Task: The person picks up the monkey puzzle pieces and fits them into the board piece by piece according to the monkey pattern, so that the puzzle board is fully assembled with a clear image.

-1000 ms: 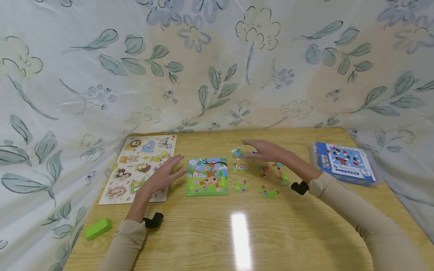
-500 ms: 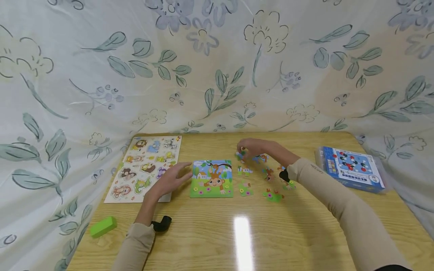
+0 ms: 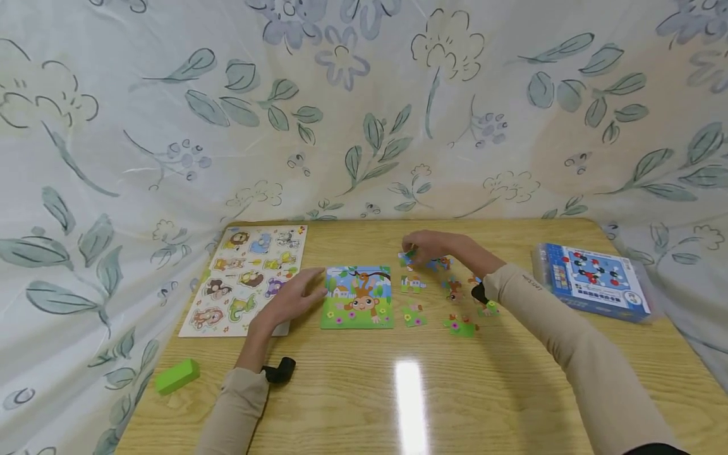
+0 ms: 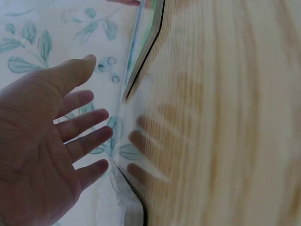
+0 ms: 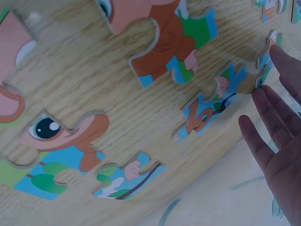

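At the far-left corner of the loose puzzle pieces, my right hand [image 3: 429, 246] pinches a puzzle piece [image 5: 264, 70] between thumb and fingers; the hand partly covers it in the head view. My left hand [image 3: 291, 299] holds nothing. Its fingers are apart and relaxed, between the animal board and the square monkey picture [image 3: 357, 297], near that picture's left edge. Right of the picture lie several loose pieces, among them a house piece [image 3: 413, 284], a flower piece [image 3: 415, 315] and a green piece [image 3: 461, 325]. A branch piece [image 5: 129, 176] shows in the right wrist view.
A white board with animal figures [image 3: 239, 300] lies at the left on the wooden table [image 3: 341, 392]. Nearer the front left is a green block [image 3: 177, 376]. A blue and white box [image 3: 594, 281] sits at the right. Behind the table hangs a floral cloth [image 3: 341, 158].
My right hand has come down from above the pieces to the far-left one, and its straight fingers have closed on it. My left hand stays beside the picture. The head view has shifted slightly.
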{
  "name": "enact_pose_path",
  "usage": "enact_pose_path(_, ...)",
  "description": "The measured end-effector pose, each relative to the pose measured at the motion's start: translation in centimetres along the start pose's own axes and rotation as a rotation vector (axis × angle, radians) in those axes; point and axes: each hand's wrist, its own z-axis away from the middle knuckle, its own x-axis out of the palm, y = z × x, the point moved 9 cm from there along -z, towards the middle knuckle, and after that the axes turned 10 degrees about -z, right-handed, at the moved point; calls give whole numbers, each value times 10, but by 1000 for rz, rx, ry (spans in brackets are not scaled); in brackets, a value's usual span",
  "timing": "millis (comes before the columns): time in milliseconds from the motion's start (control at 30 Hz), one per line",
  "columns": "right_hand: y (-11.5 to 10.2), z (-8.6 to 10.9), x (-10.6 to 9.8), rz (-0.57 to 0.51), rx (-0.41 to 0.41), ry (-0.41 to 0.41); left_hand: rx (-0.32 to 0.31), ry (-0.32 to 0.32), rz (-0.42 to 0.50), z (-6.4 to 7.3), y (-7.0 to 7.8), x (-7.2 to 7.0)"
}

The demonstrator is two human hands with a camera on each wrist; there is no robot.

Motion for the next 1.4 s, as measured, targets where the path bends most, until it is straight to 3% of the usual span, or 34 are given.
enact_pose_path(467, 4, -10, 1, 198, -56, 16, -1, 13, 15, -2, -13, 9)
enact_pose_path(733, 0, -12, -1, 268, -44, 50, 39, 84, -22, -4, -16, 12)
enact_pose_path(1067, 0, -11, 0, 291, -19, 51, 47, 137, -124, -2, -16, 15)
enact_pose_path(1267, 5, -14, -1, 247, 30, 63, 59, 145, -251, -3, -15, 17)
enact_pose_path(1400, 10, -16, 0, 216, 58, 65, 60, 139, -279, -2, -15, 20)
